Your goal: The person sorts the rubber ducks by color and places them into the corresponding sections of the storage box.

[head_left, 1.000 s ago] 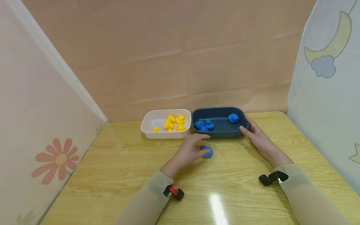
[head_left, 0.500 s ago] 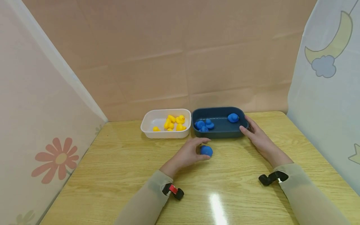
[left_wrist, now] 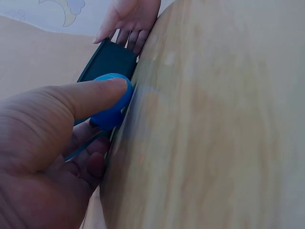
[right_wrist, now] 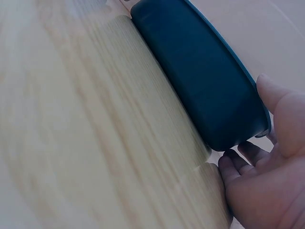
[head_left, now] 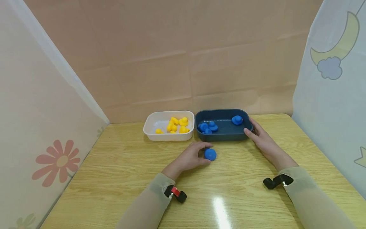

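Note:
My left hand (head_left: 189, 157) has its thumb and fingers around a blue rubber duck (head_left: 210, 154) on the wooden table, in front of two bins. In the left wrist view the thumb lies across the duck (left_wrist: 110, 117), and the other fingers are on its far side. The right hand (head_left: 265, 144) holds the right end of the dark blue bin (head_left: 224, 137). Its thumb is at the rim in the right wrist view, with curled fingers at the lower end. Inside that bin, several blue ducks lie at the left and one (head_left: 237, 120) sits at the right.
A white bin (head_left: 168, 137) with several yellow ducks (head_left: 183, 121) stands directly left of the dark blue one. Behind both rises a tan backdrop (head_left: 183, 63). Printed cloth panels flank the wooden table (head_left: 128, 171) on both sides.
The left hand has moved slightly down and its thumb and fingers have closed in around the blue duck. My right hand and both bins stay in place.

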### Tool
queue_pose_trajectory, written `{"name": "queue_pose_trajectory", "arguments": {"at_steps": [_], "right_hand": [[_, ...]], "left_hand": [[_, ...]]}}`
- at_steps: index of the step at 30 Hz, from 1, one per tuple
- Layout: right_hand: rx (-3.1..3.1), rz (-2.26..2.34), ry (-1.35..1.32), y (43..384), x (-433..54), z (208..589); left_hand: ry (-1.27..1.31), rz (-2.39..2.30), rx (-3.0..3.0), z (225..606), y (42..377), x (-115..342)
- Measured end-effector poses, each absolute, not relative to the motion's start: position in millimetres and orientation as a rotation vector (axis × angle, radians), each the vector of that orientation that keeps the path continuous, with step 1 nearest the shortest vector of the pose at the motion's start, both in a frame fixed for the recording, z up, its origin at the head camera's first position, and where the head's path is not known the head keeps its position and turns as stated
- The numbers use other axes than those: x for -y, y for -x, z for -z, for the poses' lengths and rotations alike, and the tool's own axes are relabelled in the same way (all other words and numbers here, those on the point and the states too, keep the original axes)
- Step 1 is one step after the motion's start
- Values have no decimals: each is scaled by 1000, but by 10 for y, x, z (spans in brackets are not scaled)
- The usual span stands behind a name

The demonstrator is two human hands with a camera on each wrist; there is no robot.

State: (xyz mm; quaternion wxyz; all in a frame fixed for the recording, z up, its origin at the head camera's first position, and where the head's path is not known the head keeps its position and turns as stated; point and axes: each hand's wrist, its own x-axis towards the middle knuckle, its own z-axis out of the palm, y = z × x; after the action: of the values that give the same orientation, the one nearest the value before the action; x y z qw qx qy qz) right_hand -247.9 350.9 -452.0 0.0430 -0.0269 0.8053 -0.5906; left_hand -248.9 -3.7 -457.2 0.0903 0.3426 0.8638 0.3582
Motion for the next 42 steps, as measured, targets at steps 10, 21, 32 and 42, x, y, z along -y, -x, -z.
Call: {"name": "queue_pose_trajectory", "arguments": {"at_steps": [10,21,32,42], "right_hand": [[-2457,1815,85,2482,-3512,4530],[-2460,1812,83,2489,-3524,4540],[-2457,1814,92,2503,-3510,4537],[-2462,1814,92,2477,-3507,4525]], "left_hand": [[-1024,-1066,-2561,4577,2498,70],[-1045,-1075,-2552,4579,2500,68],[-1019,-1171,-2505,4577,2522,64],[-982,-1288,-2536,4500,2491,45]]}}
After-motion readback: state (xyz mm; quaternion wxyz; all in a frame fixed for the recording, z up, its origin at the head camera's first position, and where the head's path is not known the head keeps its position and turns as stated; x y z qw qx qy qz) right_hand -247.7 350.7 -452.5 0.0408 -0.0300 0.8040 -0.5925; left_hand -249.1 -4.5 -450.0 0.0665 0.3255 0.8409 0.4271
